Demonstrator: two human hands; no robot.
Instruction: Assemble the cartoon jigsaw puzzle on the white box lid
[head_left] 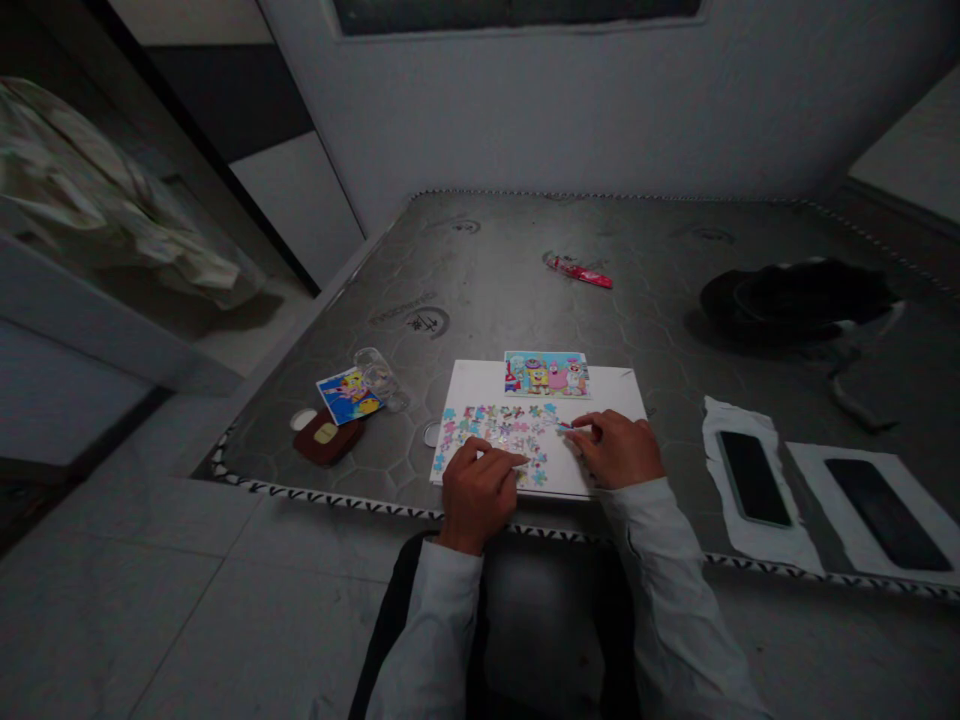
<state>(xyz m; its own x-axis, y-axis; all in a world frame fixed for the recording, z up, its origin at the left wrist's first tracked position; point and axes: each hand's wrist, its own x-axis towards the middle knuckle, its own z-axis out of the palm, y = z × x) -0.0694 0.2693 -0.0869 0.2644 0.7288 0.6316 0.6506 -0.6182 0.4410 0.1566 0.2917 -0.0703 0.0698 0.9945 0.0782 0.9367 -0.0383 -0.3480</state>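
Observation:
Loose jigsaw puzzle pieces (491, 412) in pink, blue and yellow lie spread on a white board (615, 390). My left hand (480, 490) is over the lower part of the pieces, its index finger stretched out to the right and the other fingers bent; I see nothing held in it. At the right side of the pieces, my right hand (619, 448) pinches a small puzzle piece (565, 426) between thumb and index finger, just over the board. A cartoon picture card (547, 375) lies at the board's upper edge. My left hand hides some pieces.
Left of the board are a blue picture card (349, 397), a clear plastic container (381, 378), a brown case (328, 437) and a round lid (431, 434). Two phones (754, 478) rest on white paper at right. A red packet (581, 271) and a black bag (799, 300) lie farther back.

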